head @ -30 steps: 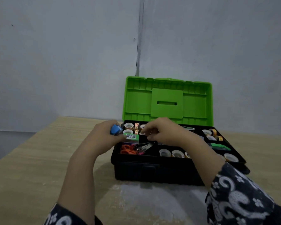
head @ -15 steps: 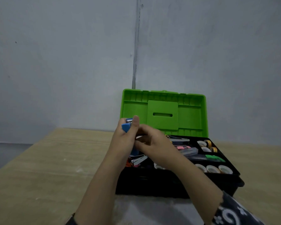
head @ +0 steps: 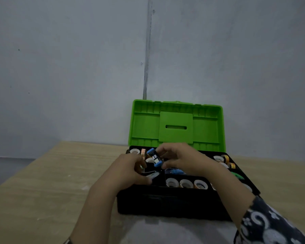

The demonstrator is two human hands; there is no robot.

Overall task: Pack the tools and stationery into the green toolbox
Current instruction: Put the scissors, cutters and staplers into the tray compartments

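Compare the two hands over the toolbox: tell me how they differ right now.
The right hand pinches a small blue item in its fingertips; the left hand shows nothing clearly held. The right hand is raised over the tray's middle, near the green lid; the left hand sits lower, over the front-left compartment by a metal tool. A patterned sleeve shows on the right arm only. Both have curled fingers and hang over the open toolbox.

Toolbox lid [head: 176,124] bright green; toolbox base [head: 165,203] and tray black. Small item [head: 155,157] blue with black-and-white middle. Tape rolls [head: 185,183] along front white-rimmed, one orange-tinted; rolls at right rear [head: 226,159] yellow-orange. Green piece [head: 237,175] at right. Sleeve [head: 269,224] dark navy, white floral swirl pattern. Table [head: 42,182] pale wood grain. Wall [head: 60,67] plain grey
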